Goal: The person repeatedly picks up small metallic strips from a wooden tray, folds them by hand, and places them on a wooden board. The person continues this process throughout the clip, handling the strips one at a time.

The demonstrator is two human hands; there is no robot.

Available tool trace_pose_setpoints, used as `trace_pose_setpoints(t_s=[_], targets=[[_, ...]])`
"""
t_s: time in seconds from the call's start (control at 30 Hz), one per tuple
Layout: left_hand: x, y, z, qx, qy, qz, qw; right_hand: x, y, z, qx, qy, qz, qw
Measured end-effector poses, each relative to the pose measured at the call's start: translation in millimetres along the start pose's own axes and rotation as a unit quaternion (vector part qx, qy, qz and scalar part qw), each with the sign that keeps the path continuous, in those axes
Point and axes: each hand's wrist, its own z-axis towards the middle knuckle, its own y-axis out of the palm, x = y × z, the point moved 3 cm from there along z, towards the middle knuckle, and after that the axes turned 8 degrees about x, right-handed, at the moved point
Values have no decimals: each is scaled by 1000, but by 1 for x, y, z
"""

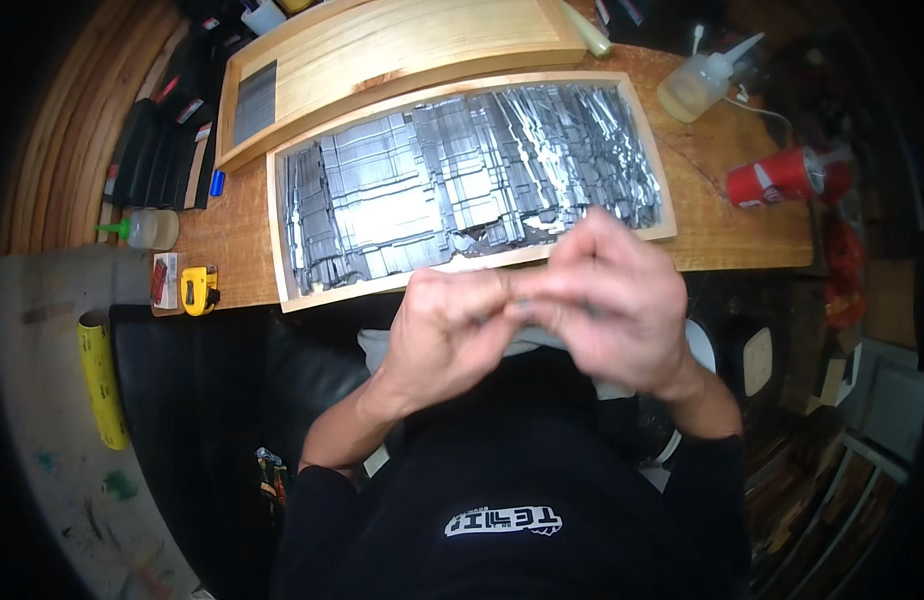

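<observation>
Pinching something small and blurred between them at frame centre, left hand (444, 335) and right hand (612, 305) meet below the wooden tray (282, 240) of metal strips (462, 180).

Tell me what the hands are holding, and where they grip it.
Left hand and right hand pinch something small between their fingertips; motion blur hides what it is and where it is held.

Blurred small piece (522, 305) between fingertips (542, 300)

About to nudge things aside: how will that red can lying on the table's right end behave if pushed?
The red can lies on its side, so it would probably roll. It sits near the table edge and could drop off. It may be light; its contents can't be seen.
</observation>
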Motion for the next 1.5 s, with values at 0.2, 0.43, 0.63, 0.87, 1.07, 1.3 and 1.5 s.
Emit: trace_pose_setpoints(t_s=[0.2, 0.43, 0.63, 0.87, 1.07, 1.3, 1.5], targets=[[-31, 10, -55, -146, -306, -256, 905, 15, 41, -81, -6, 297, 94, 950], [-104, 30, -61, -111, -460, -385, 792, 84, 82, -120, 72, 561, 389, 727], [-93, 20, -72, -58, -317, -221, 920, 74, 83, -114, 46, 465, 238, 851], [-71, 24, -106, 109, -131, -32, 985, 55, 81, -98, -32, 251, 159, 954], [-66, 27, -111, 165, -143, -45, 975, 59, 82, -82, -103, 294, 238, 920], [-68, 27, -118, 141, -161, -43, 976, 61, 78, -83, -139, 290, 194, 927], [-68, 29, -121, 138, -167, -42, 975, 65, 79, -87, -143, 299, 219, 918]])
